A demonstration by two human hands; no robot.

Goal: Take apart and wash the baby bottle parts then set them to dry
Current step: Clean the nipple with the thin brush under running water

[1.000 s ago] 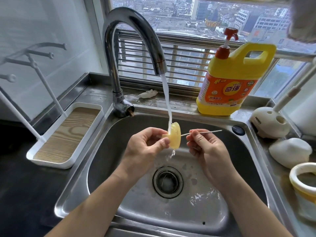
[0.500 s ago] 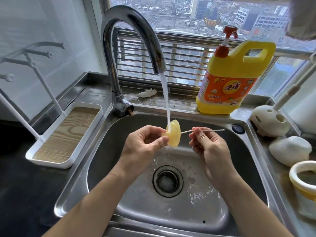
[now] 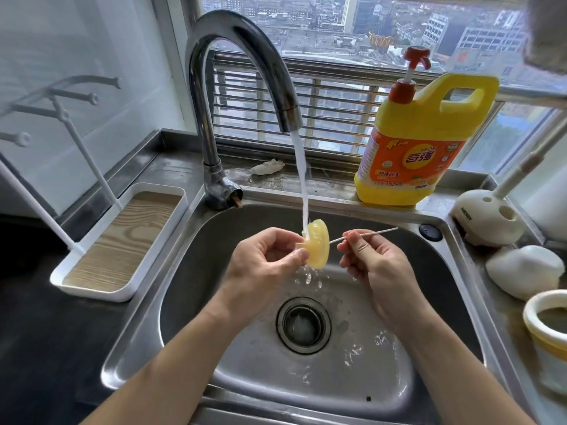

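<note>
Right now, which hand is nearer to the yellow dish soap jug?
Right. The right hand, pinching a thin stick, sits in front of the dish soap jug; the left hand, holding the silicone bottle part, is farther left.

home kitchen, steel sink (image 3: 196, 302), faucet (image 3: 245, 62), detergent jug (image 3: 420, 142)

Sink (image 3: 147, 302): one basin, one drain (image 3: 303, 325), one black cap (image 3: 430, 232) on the deck.
Faucet (image 3: 233, 38): one, with a single water stream (image 3: 302, 179).
Hands: two, left hand (image 3: 260, 265) and right hand (image 3: 377, 271).
Yellow silicone piece (image 3: 319, 248): one.
Thin white stick (image 3: 374, 233): one.
Detergent jug (image 3: 423, 142): one, with one red pump.
Drying tray (image 3: 92, 294): one; its white pegs run off the edge, count unsure.
White domed holder (image 3: 487, 219): one, two holes showing.
Plain white dome (image 3: 524, 271): one.
Yellow-rimmed cup (image 3: 530, 308): one.
Crumpled white scrap (image 3: 267, 167): one.
</note>
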